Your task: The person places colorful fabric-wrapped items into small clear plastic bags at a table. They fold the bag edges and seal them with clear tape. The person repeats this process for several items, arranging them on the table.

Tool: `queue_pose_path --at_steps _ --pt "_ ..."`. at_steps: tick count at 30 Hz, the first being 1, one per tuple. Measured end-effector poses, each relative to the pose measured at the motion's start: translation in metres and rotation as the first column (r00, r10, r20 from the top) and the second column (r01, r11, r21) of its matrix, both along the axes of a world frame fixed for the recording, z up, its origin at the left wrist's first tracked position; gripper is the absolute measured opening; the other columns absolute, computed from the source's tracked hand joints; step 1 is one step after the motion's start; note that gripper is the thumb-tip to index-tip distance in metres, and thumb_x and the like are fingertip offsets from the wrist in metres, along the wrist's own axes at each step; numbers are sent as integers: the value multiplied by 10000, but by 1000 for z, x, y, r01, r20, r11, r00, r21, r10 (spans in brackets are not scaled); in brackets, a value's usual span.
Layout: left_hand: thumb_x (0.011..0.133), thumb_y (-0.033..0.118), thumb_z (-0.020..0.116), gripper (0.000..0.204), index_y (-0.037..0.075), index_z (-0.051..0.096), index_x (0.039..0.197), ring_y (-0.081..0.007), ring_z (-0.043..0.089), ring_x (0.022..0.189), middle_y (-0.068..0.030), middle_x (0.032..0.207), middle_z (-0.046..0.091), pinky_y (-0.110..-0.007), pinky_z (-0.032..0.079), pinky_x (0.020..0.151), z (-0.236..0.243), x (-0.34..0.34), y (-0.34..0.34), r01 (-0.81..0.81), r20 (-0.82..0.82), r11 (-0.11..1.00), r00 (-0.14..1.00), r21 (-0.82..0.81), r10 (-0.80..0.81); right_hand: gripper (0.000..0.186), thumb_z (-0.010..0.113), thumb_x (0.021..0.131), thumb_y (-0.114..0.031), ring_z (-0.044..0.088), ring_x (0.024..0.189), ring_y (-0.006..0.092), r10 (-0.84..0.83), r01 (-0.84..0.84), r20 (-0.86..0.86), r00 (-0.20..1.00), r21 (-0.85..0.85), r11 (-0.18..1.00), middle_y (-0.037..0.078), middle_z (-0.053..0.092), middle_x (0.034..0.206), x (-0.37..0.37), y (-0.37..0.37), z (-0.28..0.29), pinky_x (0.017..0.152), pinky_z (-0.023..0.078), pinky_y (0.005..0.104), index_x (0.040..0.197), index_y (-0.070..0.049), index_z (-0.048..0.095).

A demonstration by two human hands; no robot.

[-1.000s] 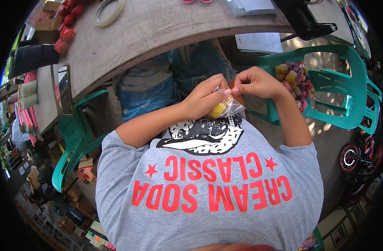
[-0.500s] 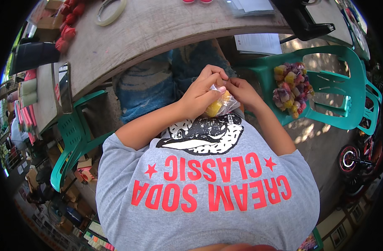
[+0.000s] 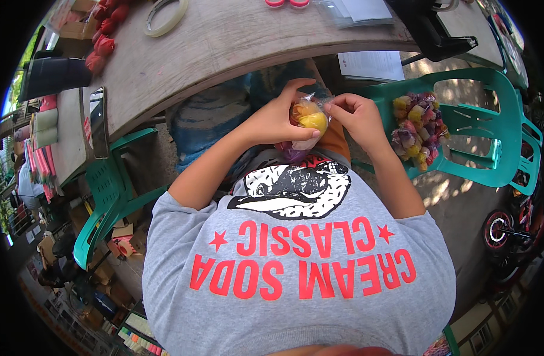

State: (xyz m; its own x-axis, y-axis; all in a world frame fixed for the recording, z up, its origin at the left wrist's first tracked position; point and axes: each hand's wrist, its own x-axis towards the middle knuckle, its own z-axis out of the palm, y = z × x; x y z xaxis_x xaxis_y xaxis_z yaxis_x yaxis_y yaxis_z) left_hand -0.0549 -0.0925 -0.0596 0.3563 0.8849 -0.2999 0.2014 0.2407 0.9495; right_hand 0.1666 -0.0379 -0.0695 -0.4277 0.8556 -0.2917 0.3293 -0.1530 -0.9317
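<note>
In front of my lap my left hand [image 3: 269, 123] curls around a small yellow and purple bundle in clear plastic [image 3: 310, 116]. Its thumb lies along the near side and its fingers reach over the far side. The yellow part is rounded and folded like a flower; a purple part shows below my thumb. My right hand [image 3: 359, 118] is closed in a pinch at the right edge of the clear plastic. On the green chair [image 3: 491, 98] to my right sits a cluster of similar plastic-wrapped bundles [image 3: 419, 127] in yellow, pink and purple.
The wooden table [image 3: 206, 53] curves ahead of me, with a roll of clear tape [image 3: 165, 18], red flowers [image 3: 102, 50] and a phone [image 3: 98, 121] at its left edge. A black tool [image 3: 432, 32] stands far right. Another green chair [image 3: 108, 190] is at my left.
My left hand has opened wider around the bundle, which is turned so more yellow and some purple show. My right hand has moved right, away from my left fingers, pinching at the plastic's edge.
</note>
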Motion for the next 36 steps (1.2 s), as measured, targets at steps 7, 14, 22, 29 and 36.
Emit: queue_pose_path --at_steps 7,14,22,29,36 --pt "675 322 868 791 16 481 1293 -229 623 1001 -167 1127 605 -344 515 873 -22 15 -1 -203 19 977 979 61 202 163 726 857 -182 638 825 288 118 -205 181 976 599 774 84 678 855 -23 -11 31 726 520 386 938 -44 760" --pt "695 320 834 643 27 524 1177 -231 620 974 -160 1090 602 -340 510 833 -8 18 -6 -203 -99 976 973 82 210 189 777 826 -206 632 809 240 95 -227 229 969 663 714 78 687 864 -28 -14 44 694 517 359 912 -41 747" --pt "932 330 707 392 45 538 1140 -168 589 990 -91 1073 583 -340 492 861 -20 16 -16 -275 334 960 911 52 242 188 786 890 -176 586 730 55 -120 76 -287 950 -162 984 3 671 820 -22 -6 32 657 476 223 928 -12 701" --pt "972 334 675 304 75 611 1118 -135 538 1007 -53 1122 538 -297 458 881 -20 12 -17 -112 279 954 960 278 31 164 749 928 -158 565 750 46 -113 47 -345 932 -194 980 -2 647 846 -11 -11 19 669 466 203 939 -21 661" --pt "980 232 661 223 64 606 1116 -151 525 1094 -87 1214 497 -301 479 887 -16 22 -25 -83 92 928 994 363 53 162 745 927 -156 610 816 65 -135 -22 -351 927 -409 912 19 664 907 3 -10 8 728 502 226 940 -30 643"
